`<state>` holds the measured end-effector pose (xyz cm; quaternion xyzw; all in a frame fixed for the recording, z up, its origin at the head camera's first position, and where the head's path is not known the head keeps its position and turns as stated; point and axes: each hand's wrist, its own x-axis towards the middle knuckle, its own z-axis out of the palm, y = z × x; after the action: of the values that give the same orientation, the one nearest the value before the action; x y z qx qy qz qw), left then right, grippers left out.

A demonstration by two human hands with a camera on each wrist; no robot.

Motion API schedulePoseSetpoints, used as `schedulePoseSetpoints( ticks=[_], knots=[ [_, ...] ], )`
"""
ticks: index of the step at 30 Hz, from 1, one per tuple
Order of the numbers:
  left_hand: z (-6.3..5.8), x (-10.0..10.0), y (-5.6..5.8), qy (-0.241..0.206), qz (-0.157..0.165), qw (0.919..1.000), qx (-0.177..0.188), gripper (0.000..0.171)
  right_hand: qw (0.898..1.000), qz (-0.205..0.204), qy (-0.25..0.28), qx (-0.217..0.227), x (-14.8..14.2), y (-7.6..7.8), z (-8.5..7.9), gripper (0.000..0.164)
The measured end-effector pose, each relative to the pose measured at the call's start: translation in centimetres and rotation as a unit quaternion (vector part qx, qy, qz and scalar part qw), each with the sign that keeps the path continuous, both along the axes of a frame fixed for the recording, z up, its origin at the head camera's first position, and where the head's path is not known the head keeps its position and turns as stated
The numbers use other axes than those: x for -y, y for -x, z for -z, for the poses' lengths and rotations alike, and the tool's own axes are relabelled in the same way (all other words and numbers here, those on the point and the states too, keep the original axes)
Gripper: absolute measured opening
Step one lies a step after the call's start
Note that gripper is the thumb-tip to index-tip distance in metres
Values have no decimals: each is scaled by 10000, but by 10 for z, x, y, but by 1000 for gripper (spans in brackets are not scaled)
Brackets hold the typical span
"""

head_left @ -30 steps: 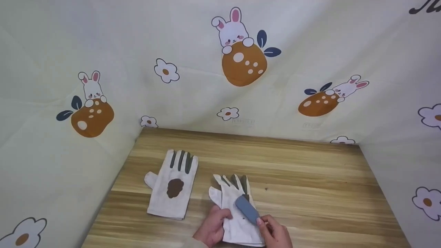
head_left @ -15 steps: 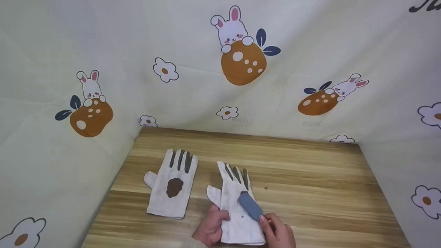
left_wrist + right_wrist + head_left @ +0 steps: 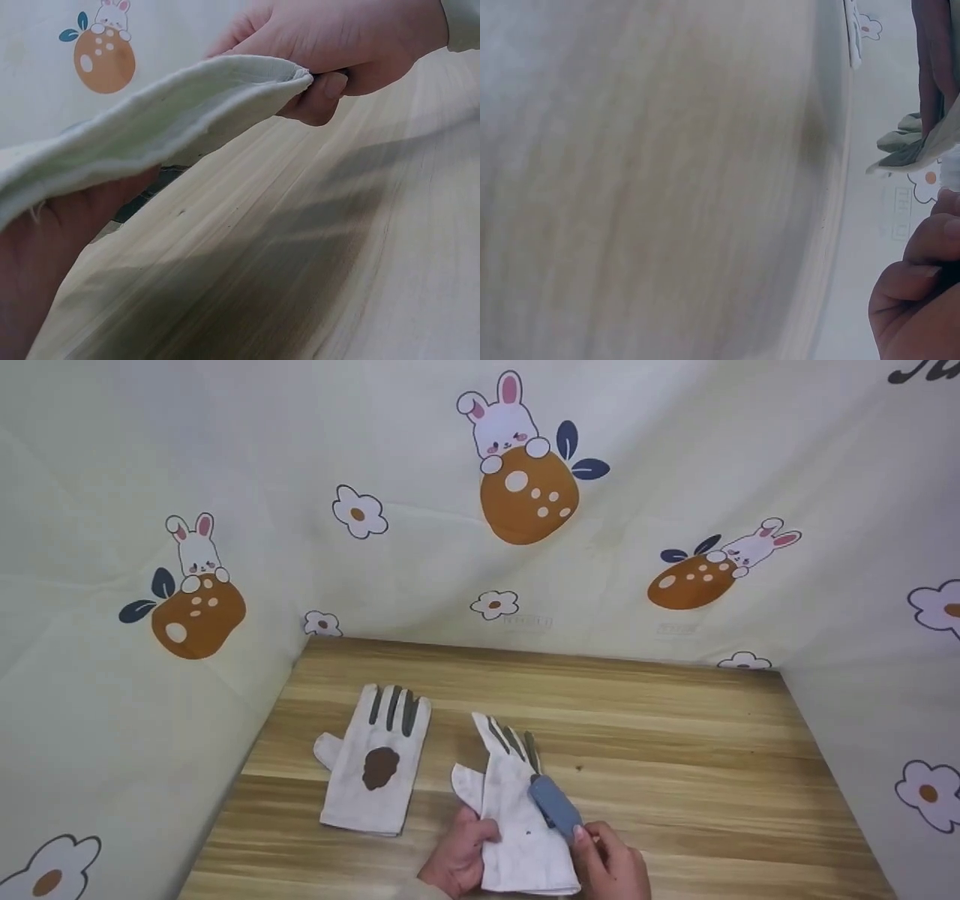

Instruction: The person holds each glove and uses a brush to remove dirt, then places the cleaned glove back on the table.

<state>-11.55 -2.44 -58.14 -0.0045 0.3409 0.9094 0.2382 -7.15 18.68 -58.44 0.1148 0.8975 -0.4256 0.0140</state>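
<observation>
A white work glove [image 3: 517,840] with dark green-grey strips on its fingers is held up, tilted, over the table. My left hand [image 3: 459,851] grips its thumb-side edge, thumb on top and fingers underneath. The left wrist view looks into the glove's cuff [image 3: 172,120]. My right hand [image 3: 611,864] pinches the near end of a small blue-grey brush [image 3: 555,804], whose oblong head lies against the glove's right side. The brush mostly covers the dark patch there. In the right wrist view, the right hand's fingers [image 3: 915,277] are curled, with the glove's fingertips [image 3: 900,142] beyond them.
A second white glove [image 3: 367,799] with a brown stain [image 3: 381,769] lies flat on the wood-grain table [image 3: 660,735], left of the hands. A small dark speck [image 3: 579,769] is on the table to the right. Printed cloth walls [image 3: 420,562] enclose the table's back and sides.
The brush has moved right and slightly outward to the held glove's edge. The glove has tilted, its finger end rising and narrowing in view. The second glove stays put.
</observation>
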Motion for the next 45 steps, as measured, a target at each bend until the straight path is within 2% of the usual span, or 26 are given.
schedulePoseSetpoints(
  ticks=[7, 17, 21, 24, 28, 30, 34, 40, 45],
  knots=[
    [-3, -1, 0, 54, -41, 9999, 130, 56, 9996, 61, 176, 219, -3, 1, -1, 47],
    [-3, -1, 0, 76, -1, 9999, 96, 55, 9988, 295, 386, 60, -6, 2, 1, 42],
    [-3, -2, 1, 129, -18, 9998, 176, 55, 9979, 366, 516, -162, -2, -1, -2, 38],
    [-4, -2, 1, 65, -16, 9999, 141, 56, 9960, 138, 626, -621, 6, -7, -4, 28],
    [-5, -3, 0, -89, 21, 9999, -46, 58, 9919, -516, 392, -1089, 16, -12, -7, 19],
    [-5, -4, -1, -60, 63, 9999, -129, 58, 9912, -637, 152, -1153, 18, -12, -8, 19],
    [-6, -4, -4, -1, 174, 9997, -179, 58, 9932, -460, -54, -1069, 14, -11, -9, 18],
    [-6, -4, -5, -204, 235, 9994, -175, 66, 9958, -427, 10, -806, 8, -10, -7, 22],
    [-5, -3, -6, -180, 240, 9993, -217, 61, 9939, -360, -128, -1032, 9, -12, -3, 19]
  ],
)
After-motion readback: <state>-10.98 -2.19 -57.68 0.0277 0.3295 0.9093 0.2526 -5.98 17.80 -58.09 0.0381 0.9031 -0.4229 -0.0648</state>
